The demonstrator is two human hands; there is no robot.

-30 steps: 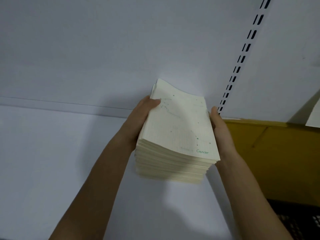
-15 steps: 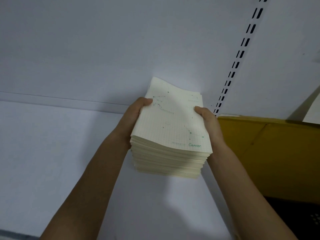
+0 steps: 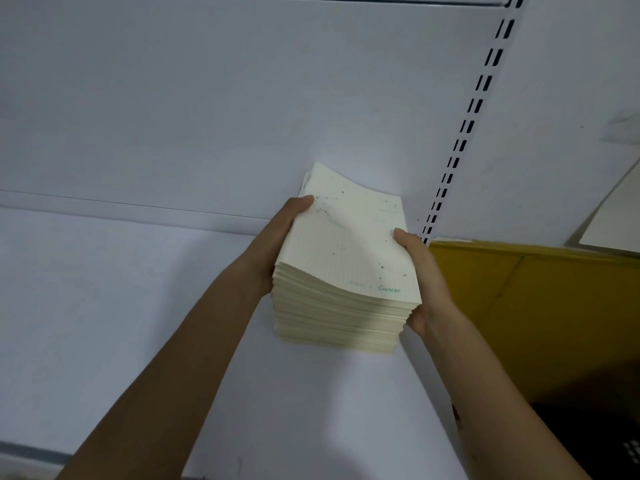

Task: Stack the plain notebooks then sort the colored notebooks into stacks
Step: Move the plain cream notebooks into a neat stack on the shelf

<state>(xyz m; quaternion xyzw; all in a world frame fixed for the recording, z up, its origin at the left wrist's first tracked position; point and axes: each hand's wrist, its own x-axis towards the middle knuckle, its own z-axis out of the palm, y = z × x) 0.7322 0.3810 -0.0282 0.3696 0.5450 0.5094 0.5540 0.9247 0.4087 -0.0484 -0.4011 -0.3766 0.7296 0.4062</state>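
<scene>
**Holding a thick stack of plain notebooks between both hands**

Subject: the stack of plain notebooks [image 3: 341, 306], cream-coloured, many thin booklets deep, sits low over the white shelf [image 3: 138, 323], close to the back panel [image 3: 207, 116]. Whether its underside rests on the shelf or hangs just clear cannot be told. The top cover [image 3: 349, 244] carries a green dotted pattern and the word "Cancer"; its far corner curls upward.

Handling, as judged: the pile is likely fairly heavy as a whole, while each booklet is limp and smooth-faced, so layers may slide or fan out if tilted. The near edges are already slightly uneven. The best hold is on the two long sides, with squeeze inward and support low down.

Hands: the left hand [image 3: 277, 244] clamps the left side, thumb over the top edge. The right hand [image 3: 424, 278] clamps the right side, thumb likewise on top. Both forearms reach forward, set apart by the width of the pile.

Surroundings: a yellow box [image 3: 519, 306] stands just right of the right hand, and a slotted upright [image 3: 467, 133] rises behind.
</scene>
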